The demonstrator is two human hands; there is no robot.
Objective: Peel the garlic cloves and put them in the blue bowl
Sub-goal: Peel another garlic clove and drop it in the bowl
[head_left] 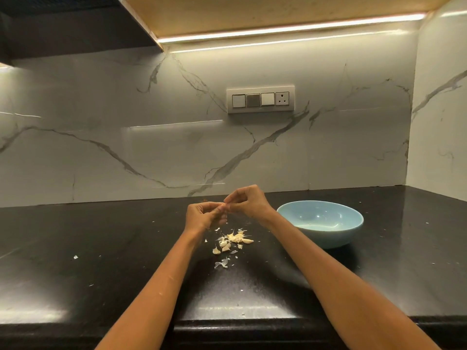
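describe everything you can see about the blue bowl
The blue bowl is pale blue, round, smooth and glossy like glazed ceramic, with a wide open rim. It stands upright on the black counter, right of the garlic pile and beside the right forearm. Nothing touches it but the counter, and nothing shows in the part of its inside that is visible.

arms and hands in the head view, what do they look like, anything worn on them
Both forearms are bare right up to the bottom edge of the picture, with no sleeves showing. The left hand and right hand wear no gloves, and no watch or bracelet shows at either wrist. A few small pale flecks cling to the left forearm. Rings are too small to tell.
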